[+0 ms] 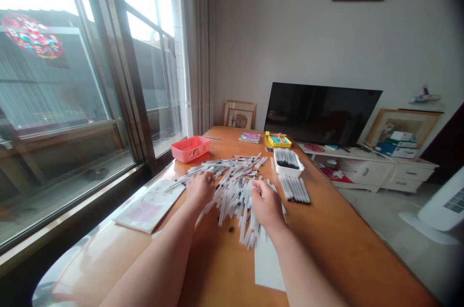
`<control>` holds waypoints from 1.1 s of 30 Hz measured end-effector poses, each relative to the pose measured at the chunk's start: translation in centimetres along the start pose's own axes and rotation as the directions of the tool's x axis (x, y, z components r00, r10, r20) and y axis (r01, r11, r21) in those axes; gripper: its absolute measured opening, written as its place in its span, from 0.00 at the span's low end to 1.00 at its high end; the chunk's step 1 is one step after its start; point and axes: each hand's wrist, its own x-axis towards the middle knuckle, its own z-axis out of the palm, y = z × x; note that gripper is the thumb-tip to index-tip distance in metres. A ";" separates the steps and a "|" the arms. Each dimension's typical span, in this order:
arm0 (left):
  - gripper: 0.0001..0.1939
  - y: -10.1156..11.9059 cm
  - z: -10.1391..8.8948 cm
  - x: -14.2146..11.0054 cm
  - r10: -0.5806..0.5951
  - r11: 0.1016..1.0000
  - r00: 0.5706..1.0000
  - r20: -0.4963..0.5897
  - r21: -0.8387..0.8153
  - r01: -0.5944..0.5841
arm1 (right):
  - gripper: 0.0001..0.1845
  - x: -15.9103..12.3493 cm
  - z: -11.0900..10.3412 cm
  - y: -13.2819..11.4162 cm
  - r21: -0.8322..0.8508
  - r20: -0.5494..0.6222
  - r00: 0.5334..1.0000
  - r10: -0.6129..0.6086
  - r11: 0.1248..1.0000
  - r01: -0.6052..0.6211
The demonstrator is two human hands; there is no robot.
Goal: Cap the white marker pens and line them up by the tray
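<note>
My left hand and right hand flank a loose heap of slim, whitish plastic pen tubes; its nearest tubes point roughly near-to-far, closer to my right; both hands half curled, whether gripping any I cannot tell

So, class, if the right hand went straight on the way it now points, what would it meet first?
Most likely the loose pens heaped just ahead of the right hand, though this one view leaves the depth unclear.
</note>
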 end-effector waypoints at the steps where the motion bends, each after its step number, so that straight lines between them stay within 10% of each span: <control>1: 0.10 -0.3 -0.4 0.2 -0.005 0.987 0.998 -0.060 0.160 0.015 | 0.17 0.0 0.0 0.0 0.000 0.002 1.000 -0.001 1.000 0.001; 5: 0.13 -1.5 -1.2 0.8 -0.096 0.878 0.992 -0.086 0.463 0.125 | 0.17 0.0 -0.1 0.0 0.012 0.003 1.000 0.008 1.000 -0.009; 16: 0.05 -2.6 -0.7 1.1 -0.077 0.864 0.997 0.015 0.499 0.059 | 0.16 0.3 0.1 0.6 0.060 0.003 0.999 0.032 0.998 -0.032; 22: 0.06 -1.2 0.2 0.9 0.064 0.997 0.997 0.033 0.052 -0.065 | 0.14 0.3 -0.2 0.0 0.126 -0.019 0.998 0.063 0.990 -0.060; 26: 0.11 1.2 1.3 -0.5 0.188 0.883 0.958 0.214 -0.464 -0.069 | 0.17 0.5 -0.4 -0.9 0.354 0.006 0.984 0.179 0.920 -0.170; 33: 0.11 4.8 1.2 -3.3 0.393 0.852 0.865 0.313 -0.477 -0.214 | 0.26 0.8 -0.9 -2.2 0.664 0.114 0.936 0.334 0.675 -0.322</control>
